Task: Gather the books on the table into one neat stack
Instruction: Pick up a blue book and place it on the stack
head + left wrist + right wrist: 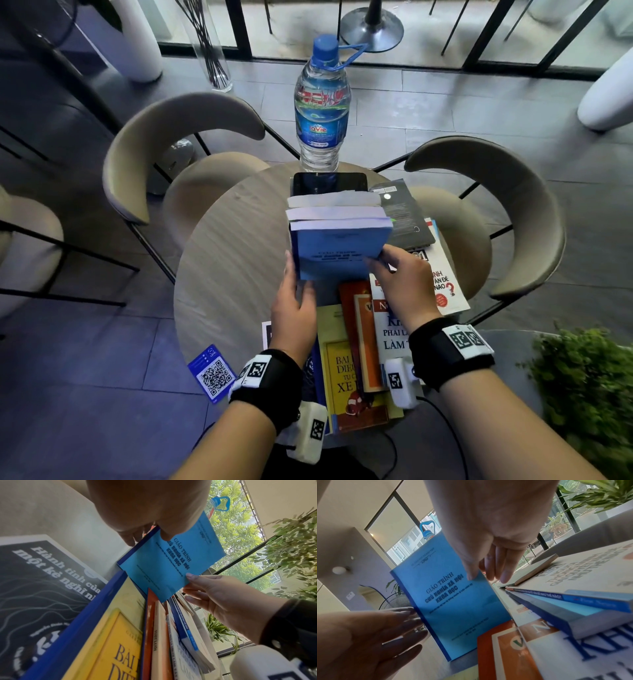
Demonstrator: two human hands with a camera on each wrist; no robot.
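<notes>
A blue paperback stands tilted up over the round table, with two more white page blocks showing behind its top edge. My left hand pinches its spine side, thumb on the cover and fingers behind. My right hand pinches the opposite edge, its thumb on the cover. Loose books lie overlapping near me: a yellow one, an orange one, a white one, and a white one with a red question mark. A dark book lies behind them.
A water bottle stands at the table's far edge with a black phone just in front of it. A blue QR card sits at the near left edge. Two beige chairs flank the far side, and a plant stands near right.
</notes>
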